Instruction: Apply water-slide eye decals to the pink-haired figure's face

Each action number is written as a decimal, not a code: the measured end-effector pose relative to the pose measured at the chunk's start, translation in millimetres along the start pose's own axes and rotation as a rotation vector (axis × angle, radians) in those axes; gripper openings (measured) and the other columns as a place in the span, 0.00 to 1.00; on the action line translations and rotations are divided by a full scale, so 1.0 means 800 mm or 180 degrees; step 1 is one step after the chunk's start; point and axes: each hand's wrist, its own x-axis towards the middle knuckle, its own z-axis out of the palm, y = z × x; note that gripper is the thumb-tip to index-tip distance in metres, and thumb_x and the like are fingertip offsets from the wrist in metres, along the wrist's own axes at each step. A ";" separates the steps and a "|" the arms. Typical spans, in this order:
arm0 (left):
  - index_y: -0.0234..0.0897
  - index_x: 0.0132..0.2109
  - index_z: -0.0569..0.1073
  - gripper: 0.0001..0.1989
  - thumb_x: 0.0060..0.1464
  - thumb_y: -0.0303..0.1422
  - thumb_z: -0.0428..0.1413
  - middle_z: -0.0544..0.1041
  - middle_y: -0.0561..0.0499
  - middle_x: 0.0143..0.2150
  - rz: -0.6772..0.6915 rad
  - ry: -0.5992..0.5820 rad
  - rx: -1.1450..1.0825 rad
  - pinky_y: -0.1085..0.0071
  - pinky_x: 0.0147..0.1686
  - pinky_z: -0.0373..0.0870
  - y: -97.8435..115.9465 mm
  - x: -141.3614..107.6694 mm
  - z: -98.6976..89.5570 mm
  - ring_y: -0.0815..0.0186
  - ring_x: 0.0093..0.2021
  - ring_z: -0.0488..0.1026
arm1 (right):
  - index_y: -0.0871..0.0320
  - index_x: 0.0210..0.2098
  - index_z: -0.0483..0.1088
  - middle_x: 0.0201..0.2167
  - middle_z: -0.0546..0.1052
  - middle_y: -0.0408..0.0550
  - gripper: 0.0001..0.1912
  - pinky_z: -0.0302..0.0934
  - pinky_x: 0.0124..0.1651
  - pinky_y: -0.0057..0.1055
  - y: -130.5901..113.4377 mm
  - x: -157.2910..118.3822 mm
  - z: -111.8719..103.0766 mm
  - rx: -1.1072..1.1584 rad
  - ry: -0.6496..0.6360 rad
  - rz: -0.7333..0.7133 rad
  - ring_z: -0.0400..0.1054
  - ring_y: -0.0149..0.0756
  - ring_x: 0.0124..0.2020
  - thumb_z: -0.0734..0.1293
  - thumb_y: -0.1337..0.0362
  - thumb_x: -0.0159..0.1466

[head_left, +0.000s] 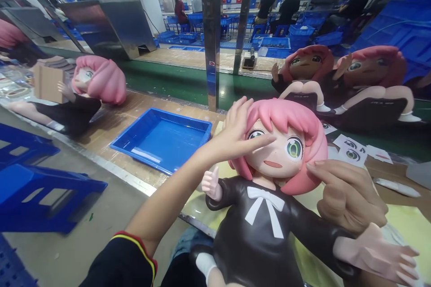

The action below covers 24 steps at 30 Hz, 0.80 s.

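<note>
A large figure [259, 233] with pink hair [283, 114], green eyes and a black dress with a white bow [266, 204] lies in front of me, face up. My left hand [234, 132] rests on the side of its head, fingers stretched and thumb across the face beside one eye. My right hand [350, 193] is at the hair by the other cheek, its fingers curled in and the fingertips close together at the hair. Whatever they may hold is too small to make out. The figure's own moulded hands [373, 251] are spread at its sides.
A blue tray [161, 136] stands on the wooden bench to the left. Printed eye sheets [352, 152] and a white tube [397, 187] lie at the right. Another pink-haired figure [97, 80] lies far left. Metal posts [209, 54] rise behind; people [266, 6] sit farther back.
</note>
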 end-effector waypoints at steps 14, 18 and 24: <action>0.32 0.76 0.37 0.64 0.50 0.57 0.65 0.31 0.36 0.78 -0.0136 -0.0402 0.0001 0.46 0.77 0.37 0.009 0.006 0.012 0.49 0.79 0.27 | 0.52 0.53 0.79 0.36 0.79 0.50 0.19 0.68 0.38 0.40 0.005 0.000 0.005 -0.0010 0.0158 -0.0146 0.74 0.42 0.35 0.64 0.70 0.68; 0.29 0.76 0.36 0.66 0.49 0.57 0.66 0.32 0.37 0.78 -0.0281 -0.0393 0.0105 0.52 0.78 0.39 0.014 0.006 0.010 0.53 0.79 0.30 | 0.48 0.54 0.79 0.38 0.79 0.49 0.17 0.69 0.41 0.40 -0.001 -0.002 0.007 -0.0045 0.0161 0.0056 0.74 0.41 0.38 0.62 0.67 0.72; 0.29 0.75 0.37 0.65 0.48 0.56 0.65 0.33 0.34 0.77 -0.0248 -0.0420 0.0159 0.51 0.77 0.40 0.018 0.012 0.011 0.50 0.79 0.31 | 0.53 0.50 0.81 0.40 0.79 0.49 0.22 0.69 0.43 0.45 0.019 -0.037 -0.053 -0.1080 0.0729 0.0740 0.76 0.46 0.41 0.55 0.59 0.76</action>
